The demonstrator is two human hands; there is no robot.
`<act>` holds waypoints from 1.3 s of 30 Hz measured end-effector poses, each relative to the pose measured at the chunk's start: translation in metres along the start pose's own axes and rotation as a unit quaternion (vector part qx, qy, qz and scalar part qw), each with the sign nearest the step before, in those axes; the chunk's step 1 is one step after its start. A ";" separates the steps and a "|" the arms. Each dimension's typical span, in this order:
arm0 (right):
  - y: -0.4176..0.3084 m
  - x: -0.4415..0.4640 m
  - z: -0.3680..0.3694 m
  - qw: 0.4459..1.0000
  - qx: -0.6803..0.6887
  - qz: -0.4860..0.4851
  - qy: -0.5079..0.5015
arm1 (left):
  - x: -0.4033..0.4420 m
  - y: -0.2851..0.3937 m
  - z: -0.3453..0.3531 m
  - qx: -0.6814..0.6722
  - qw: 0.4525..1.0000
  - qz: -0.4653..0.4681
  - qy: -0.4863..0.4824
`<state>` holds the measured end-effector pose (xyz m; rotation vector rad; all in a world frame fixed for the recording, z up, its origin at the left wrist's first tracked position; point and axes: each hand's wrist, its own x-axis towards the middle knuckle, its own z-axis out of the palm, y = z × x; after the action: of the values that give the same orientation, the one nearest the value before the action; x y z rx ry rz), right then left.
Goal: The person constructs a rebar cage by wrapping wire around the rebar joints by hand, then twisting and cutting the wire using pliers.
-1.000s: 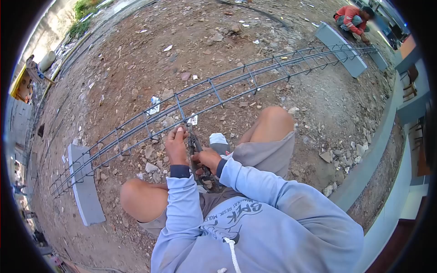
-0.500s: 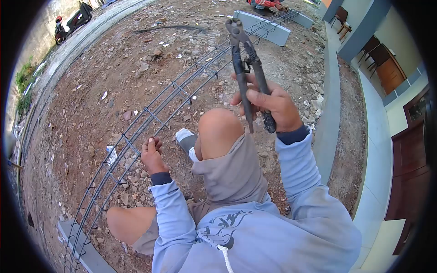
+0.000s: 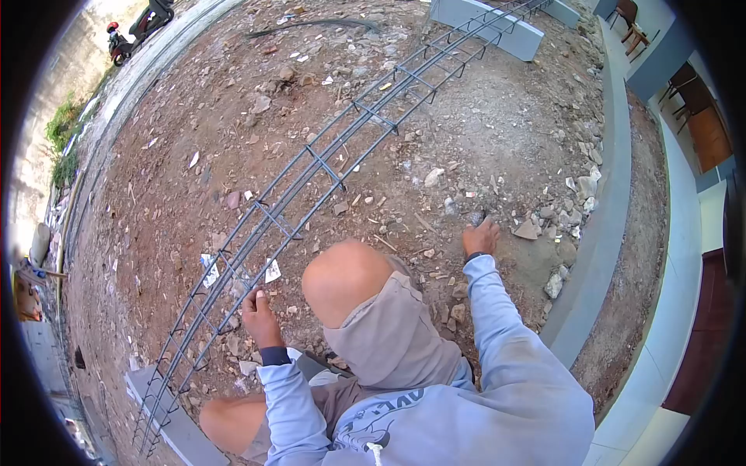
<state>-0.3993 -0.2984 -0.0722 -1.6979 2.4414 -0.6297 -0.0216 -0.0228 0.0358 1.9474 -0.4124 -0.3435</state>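
A long rebar cage runs diagonally over the ground on my left. My left hand is at its near bar, thumb and fingers closed on the bar. Low over the dirt to the right, my right hand reaches down with its fingers bent together. A small greyish lump lies by its fingertips; what the fingers hold, if anything, I cannot make out. The dark pincers do not show in the present view.
Grey concrete blocks support the cage's far end, and another block is under the near end. Broken stones lie beside the concrete kerb. A motorcycle stands far left; chairs are on the porch.
My right hand has gone from raised, holding the pincers, to down at the ground; the pincers have left view. My left hand remains at the cage. The camera view has shifted.
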 end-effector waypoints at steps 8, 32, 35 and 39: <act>-0.069 0.110 0.098 0.974 0.104 -0.128 -0.157 | 0.034 0.060 0.037 0.297 0.947 0.118 -0.033; -0.171 0.168 0.156 0.967 0.063 -0.185 -0.166 | 0.062 0.042 0.097 0.251 0.956 0.035 -0.146; -0.144 0.136 0.143 0.949 0.127 -0.232 -0.171 | 0.062 0.036 0.096 0.239 0.961 0.042 -0.132; -0.093 0.069 0.086 0.918 0.166 -0.263 -0.248 | 0.060 0.029 0.100 0.243 0.961 0.085 -0.102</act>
<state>-0.3169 -0.4122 -0.1036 -2.0486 1.4516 -0.5302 -0.0139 -0.1418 0.0197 2.3384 -0.8592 -0.3559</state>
